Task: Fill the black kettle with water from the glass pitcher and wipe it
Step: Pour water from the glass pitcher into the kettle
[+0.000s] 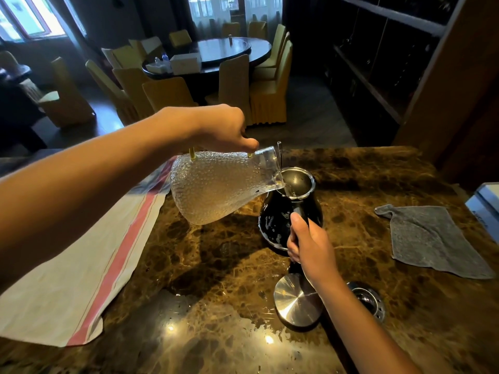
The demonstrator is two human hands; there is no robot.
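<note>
The left hand [221, 128], centre of the frame, grips the handle on top of the glass pitcher [216, 187], tipped so its spout rests over the kettle's mouth. The right hand [310, 244], just below, is wrapped round the handle of the black kettle [290, 211], which stands on the marble worktop [378, 174]. The pitcher looks heavy with water, brittle and likely slippery when wet; its handle is the safe hold. The kettle's wet body looks slick. A grey cloth [429, 238] lies at right, the lid [297, 303] lower down.

Dim room, bright far windows [32, 22], countertop [216, 333] glare (wide-angle bowing at edges).
</note>
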